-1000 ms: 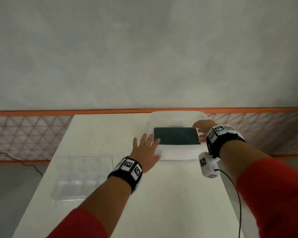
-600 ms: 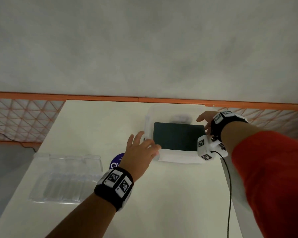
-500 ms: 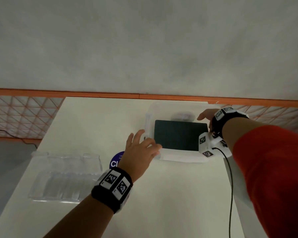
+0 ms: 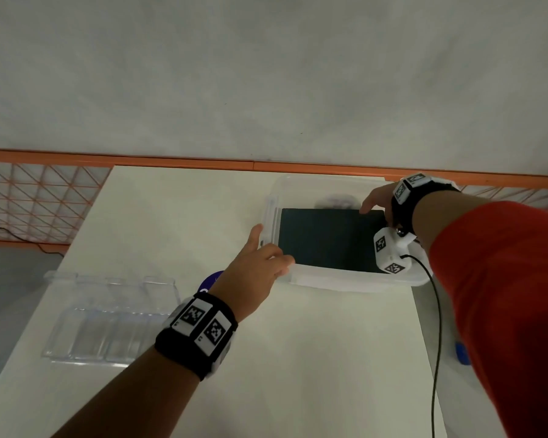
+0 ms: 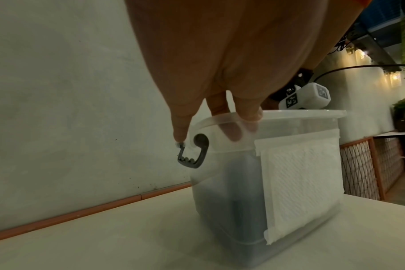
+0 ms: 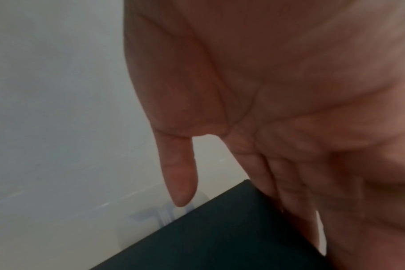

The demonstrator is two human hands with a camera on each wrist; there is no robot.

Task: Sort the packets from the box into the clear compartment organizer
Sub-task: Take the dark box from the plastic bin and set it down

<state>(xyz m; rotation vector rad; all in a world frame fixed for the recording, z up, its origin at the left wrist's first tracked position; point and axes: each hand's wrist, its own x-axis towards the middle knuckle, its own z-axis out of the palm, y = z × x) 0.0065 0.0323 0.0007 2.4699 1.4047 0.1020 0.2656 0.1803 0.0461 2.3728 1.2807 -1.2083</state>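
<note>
Clear organizer (image 4: 108,314) left of box (image 4: 345,276)

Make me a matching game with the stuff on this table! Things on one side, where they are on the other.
Things:
1. dark box
2. clear organizer
3. left hand
4. white padded sheet

Places:
A. on the table's left part
B. against the tub's outer wall
C. inside the clear tub
D. on the tub's near left corner

Pairs: 1-C, 2-A, 3-D, 4-B
</note>
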